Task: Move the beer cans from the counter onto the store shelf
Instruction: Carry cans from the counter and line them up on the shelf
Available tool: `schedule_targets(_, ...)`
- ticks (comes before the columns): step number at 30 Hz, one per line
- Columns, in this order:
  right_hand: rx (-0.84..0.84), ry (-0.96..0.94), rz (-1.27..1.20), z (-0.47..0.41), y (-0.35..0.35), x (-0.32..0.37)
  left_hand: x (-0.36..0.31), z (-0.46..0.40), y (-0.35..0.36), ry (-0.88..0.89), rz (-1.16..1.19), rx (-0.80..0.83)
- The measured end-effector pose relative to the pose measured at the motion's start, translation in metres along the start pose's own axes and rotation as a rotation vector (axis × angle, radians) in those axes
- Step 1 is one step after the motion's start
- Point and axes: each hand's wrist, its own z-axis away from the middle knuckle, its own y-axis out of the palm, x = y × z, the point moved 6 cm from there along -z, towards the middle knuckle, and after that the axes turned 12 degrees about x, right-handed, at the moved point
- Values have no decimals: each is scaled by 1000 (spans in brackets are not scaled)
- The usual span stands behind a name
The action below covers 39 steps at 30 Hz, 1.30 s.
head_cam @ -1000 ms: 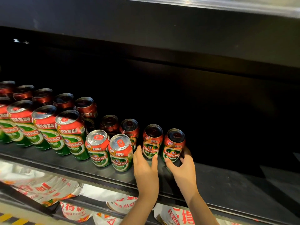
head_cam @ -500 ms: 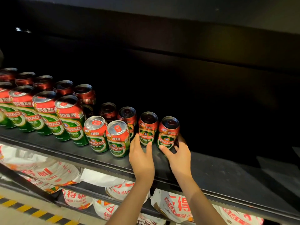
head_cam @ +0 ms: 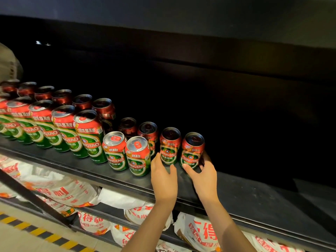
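A shop: rows of identical beer cans [head_cam: 87, 137] line a dark display shelf [head_cam: 254, 200], with packaged goods [head_cam: 60, 190] stocked below.

Pretty dim overall, the back of the shelf [head_cam: 254, 193] just falls into black. Light hits from the front, so the front cans [head_cam: 116, 151] look bright; the edges bend and smear.
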Motion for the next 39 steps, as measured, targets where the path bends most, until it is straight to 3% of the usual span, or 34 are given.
schedule_targets(6,42,17,29,10,0,9,-3,13,-8,-43,-74,217)
schedule_targets(10,-41,-7,129,51,-14,16,0,16,-23,27,-226,433)
schedule_targets(14,-101,12,195,102,-26,8,2,34,-37,125,-231,662)
schedule_targets(20,-263,206,-9,200,-14,-12,25,75,-61,150,-124,955)
schedule_targets(25,-352,363,-59,294,29,-22,60,112,-86,167,-154,1112)
schedule_targets(32,-523,642,-60,465,86,-23,99,217,-86,228,-262,1512)
schedule_targets(39,-901,844,-181,642,118,-12,92,377,-89,439,-342,1885)
